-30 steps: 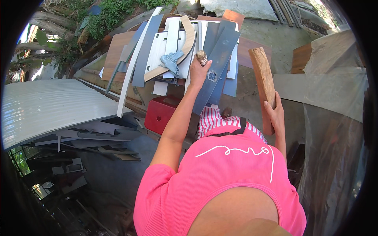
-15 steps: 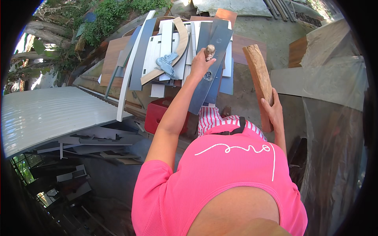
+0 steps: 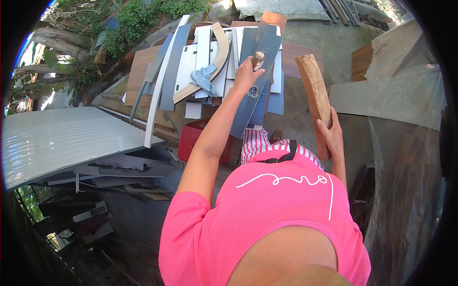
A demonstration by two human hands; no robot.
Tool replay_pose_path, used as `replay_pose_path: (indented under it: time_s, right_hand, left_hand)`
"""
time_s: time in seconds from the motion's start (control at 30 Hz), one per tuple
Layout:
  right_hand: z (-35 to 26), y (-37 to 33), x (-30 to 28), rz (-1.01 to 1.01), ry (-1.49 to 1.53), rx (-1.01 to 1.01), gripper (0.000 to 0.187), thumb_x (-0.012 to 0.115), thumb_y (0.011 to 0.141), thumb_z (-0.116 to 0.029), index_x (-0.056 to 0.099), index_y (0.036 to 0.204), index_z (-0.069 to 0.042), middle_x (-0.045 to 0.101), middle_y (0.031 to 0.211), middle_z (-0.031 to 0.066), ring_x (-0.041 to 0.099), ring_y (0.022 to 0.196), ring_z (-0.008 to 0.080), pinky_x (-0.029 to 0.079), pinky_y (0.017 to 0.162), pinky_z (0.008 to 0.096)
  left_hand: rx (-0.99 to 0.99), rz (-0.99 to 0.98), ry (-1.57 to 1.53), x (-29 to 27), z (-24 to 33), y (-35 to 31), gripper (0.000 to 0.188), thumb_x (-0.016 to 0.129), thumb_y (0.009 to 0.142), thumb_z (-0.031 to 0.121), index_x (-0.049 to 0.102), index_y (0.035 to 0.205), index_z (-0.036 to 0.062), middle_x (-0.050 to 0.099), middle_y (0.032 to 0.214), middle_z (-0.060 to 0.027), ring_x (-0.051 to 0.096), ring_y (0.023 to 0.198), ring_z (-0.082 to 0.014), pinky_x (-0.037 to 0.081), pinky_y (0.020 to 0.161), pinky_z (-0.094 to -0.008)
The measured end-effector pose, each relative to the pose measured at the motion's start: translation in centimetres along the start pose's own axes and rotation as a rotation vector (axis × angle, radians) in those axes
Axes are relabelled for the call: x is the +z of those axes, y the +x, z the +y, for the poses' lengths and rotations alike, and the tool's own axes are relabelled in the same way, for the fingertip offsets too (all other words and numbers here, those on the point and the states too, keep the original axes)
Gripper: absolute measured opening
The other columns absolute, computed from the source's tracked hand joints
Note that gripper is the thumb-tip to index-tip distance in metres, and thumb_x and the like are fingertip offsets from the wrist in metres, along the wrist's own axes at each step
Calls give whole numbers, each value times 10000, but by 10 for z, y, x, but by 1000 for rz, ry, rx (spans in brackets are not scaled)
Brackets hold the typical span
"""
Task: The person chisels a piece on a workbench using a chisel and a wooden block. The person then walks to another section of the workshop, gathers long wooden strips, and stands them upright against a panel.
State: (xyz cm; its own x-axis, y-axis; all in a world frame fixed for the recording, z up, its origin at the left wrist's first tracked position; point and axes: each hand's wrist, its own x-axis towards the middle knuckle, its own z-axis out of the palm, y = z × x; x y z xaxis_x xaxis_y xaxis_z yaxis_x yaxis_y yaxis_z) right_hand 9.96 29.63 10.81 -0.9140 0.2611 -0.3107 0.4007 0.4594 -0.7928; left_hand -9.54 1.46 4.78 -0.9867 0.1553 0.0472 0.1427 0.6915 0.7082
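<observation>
My left hand (image 3: 247,75) is closed around a short, round piece of wood (image 3: 258,59), its pale end pointing up. That hand is over a dark grey board (image 3: 264,47) on top of a pile of panels; whether the wood touches the board I cannot tell. On the same board, just below the hand, is a small roundish dark-and-light mark or object (image 3: 253,91). To the right, my right hand (image 3: 331,132) grips the lower part of a thick, rough-edged wooden plank (image 3: 315,93), which is held nearly upright, its top leaning slightly left.
Light blue gloves or cloth (image 3: 203,77) lie by a curved wooden strip (image 3: 221,43) on the pile. A red plastic stool or box (image 3: 190,138) stands near my left arm. Corrugated sheeting (image 3: 71,143) spans the left; clear plastic film (image 3: 405,190) hangs at the right.
The pile and my left hand appear slightly further right in the view. Both hands keep their hold, and the plank has barely moved.
</observation>
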Motion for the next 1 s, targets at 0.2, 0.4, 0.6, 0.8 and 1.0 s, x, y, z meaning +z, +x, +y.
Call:
replay_pose_path:
  time_s: [0.2,0.4,0.6,0.8,1.0]
  right_hand:
    - [1,-6,1,17,-7,0,772,643,766,-420,356,1404,-94,560,1221,239,563,1122,346,429,931,381]
    - [10,-10,1,33,-9,5,771,643,761,-429,363,1397,-97,562,1218,238,560,1126,351,430,928,382]
    - [18,-10,-1,38,-28,18,780,642,758,-437,360,1399,-93,553,1228,247,553,1134,356,426,934,385]
    - [3,-10,-3,14,-50,12,788,640,758,-440,356,1403,-89,550,1228,253,549,1139,359,421,940,386]
    - [-2,-6,1,-15,-85,7,795,638,761,-437,346,1412,-85,546,1234,257,549,1138,362,420,945,385]
  left_hand:
    - [-2,45,33,4,3,2,392,756,741,212,516,985,23,646,929,-161,625,907,-341,476,785,-421]
    - [-75,271,-177,-2,-7,1,404,760,738,207,516,976,-11,652,831,-181,637,774,-358,482,718,-417]
    - [-142,414,-321,-9,-20,-17,369,745,756,181,531,987,-13,643,804,-124,621,734,-248,477,709,-351]
    - [-226,532,-451,-9,-45,-37,341,743,772,167,535,971,-16,642,846,-112,605,760,-191,474,726,-324]
    - [-210,569,-544,-6,-60,-51,324,738,789,168,552,965,-30,636,866,-101,600,767,-177,477,733,-317]
